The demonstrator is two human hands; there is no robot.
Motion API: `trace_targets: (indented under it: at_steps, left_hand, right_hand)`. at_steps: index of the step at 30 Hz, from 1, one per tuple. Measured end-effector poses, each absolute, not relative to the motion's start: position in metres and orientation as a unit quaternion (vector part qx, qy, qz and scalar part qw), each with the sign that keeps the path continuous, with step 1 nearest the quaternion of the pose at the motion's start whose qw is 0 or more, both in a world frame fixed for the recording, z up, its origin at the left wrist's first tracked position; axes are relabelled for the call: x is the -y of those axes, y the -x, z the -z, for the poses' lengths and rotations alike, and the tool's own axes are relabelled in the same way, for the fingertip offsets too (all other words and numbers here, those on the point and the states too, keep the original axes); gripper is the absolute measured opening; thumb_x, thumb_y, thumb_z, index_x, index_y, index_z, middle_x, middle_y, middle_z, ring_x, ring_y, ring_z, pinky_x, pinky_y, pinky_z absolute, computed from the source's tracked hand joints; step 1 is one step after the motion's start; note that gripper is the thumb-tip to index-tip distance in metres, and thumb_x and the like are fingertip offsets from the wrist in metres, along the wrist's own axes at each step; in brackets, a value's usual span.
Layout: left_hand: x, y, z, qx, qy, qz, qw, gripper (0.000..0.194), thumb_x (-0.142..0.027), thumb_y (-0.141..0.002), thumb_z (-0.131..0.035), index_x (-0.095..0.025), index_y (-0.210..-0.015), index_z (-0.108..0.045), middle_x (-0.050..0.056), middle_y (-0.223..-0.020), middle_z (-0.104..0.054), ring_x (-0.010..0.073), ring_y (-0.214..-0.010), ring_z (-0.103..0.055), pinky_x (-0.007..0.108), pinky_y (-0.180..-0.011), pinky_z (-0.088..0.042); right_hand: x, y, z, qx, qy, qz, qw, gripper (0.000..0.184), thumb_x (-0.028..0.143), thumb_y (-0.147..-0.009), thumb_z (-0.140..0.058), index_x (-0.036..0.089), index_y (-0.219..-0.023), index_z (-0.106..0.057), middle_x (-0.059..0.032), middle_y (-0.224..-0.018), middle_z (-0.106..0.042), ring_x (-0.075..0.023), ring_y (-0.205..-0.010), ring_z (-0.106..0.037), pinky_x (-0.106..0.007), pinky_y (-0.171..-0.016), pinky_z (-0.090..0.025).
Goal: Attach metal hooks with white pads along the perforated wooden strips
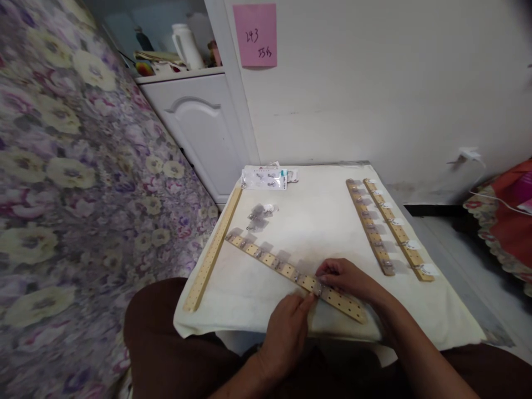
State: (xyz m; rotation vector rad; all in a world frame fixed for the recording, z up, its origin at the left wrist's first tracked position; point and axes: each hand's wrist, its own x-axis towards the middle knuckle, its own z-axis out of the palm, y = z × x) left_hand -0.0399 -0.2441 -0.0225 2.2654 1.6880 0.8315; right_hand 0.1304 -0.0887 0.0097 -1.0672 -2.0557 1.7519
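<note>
A wooden strip with rows of holes (286,270) lies slantwise across the white-covered table, with several small metal hooks with clear backs (258,253) fixed along it. My left hand (288,324) is closed at its near edge, thumb and forefinger pressed beside one hook (318,288). From the far side my right hand (347,278) reaches over the strip, fingers pinched at the same hook. The fingertips partly cover this hook. Beyond the strip's left half lies a small group of loose hooks (258,213).
A bare holed wooden strip (214,249) lies along the table's left side. Two strips bearing hooks, one darker (369,227) and one with white discs (399,230), lie at the right. Blister packs (264,179) rest at the back left. A floral curtain (83,194) hangs left.
</note>
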Motion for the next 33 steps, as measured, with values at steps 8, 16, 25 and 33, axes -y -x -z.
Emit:
trace_targets:
  at_steps: [8, 16, 25, 33]
  left_hand:
    - [0.2467, 0.0439, 0.0256, -0.546, -0.77, -0.314, 0.104, 0.049, -0.008, -0.087, -0.037, -0.02, -0.134, -0.042, 0.008, -0.093, -0.056, 0.0204, -0.085, -0.052, 0.034, -0.073, -0.049]
    - [0.2447, 0.0373, 0.0184, -0.578, -0.779, -0.216, 0.109, 0.056, -0.007, -0.086, -0.038, -0.018, -0.141, -0.033, 0.01, -0.095, -0.056, 0.0229, -0.085, -0.05, 0.038, -0.074, -0.047]
    - [0.2414, 0.0357, 0.0169, -0.591, -0.782, -0.17, 0.1, 0.057, -0.01, -0.088, -0.041, -0.02, -0.142, -0.029, 0.009, -0.096, -0.056, 0.0225, -0.083, -0.05, 0.037, -0.072, -0.046]
    - [0.2418, 0.0349, 0.0166, -0.59, -0.785, -0.172, 0.083, 0.052, -0.011, -0.088, -0.04, -0.018, -0.139, -0.031, 0.009, -0.094, -0.057, 0.0221, -0.082, -0.05, 0.037, -0.07, -0.046]
  right_hand:
    - [0.0891, -0.1294, -0.0092, 0.702, 0.371, -0.595, 0.125, 0.012, 0.025, -0.073, -0.061, 0.017, -0.081, -0.065, 0.0023, -0.065, -0.059, -0.01, -0.054, -0.048, -0.022, -0.051, -0.037]
    - [0.0876, -0.1299, -0.0065, 0.699, 0.371, -0.599, 0.12, 0.013, 0.023, -0.073, -0.061, 0.016, -0.082, -0.066, 0.0019, -0.066, -0.059, -0.0096, -0.053, -0.048, -0.022, -0.05, -0.038]
    - [0.0889, -0.1292, -0.0094, 0.7, 0.364, -0.602, 0.122, 0.013, 0.024, -0.073, -0.06, 0.016, -0.083, -0.065, 0.0016, -0.066, -0.059, -0.0097, -0.054, -0.048, -0.022, -0.05, -0.038]
    - [0.0877, -0.1298, -0.0072, 0.704, 0.368, -0.597, 0.112, 0.014, 0.023, -0.074, -0.059, 0.015, -0.083, -0.065, 0.0027, -0.065, -0.057, -0.0086, -0.053, -0.047, -0.021, -0.049, -0.037]
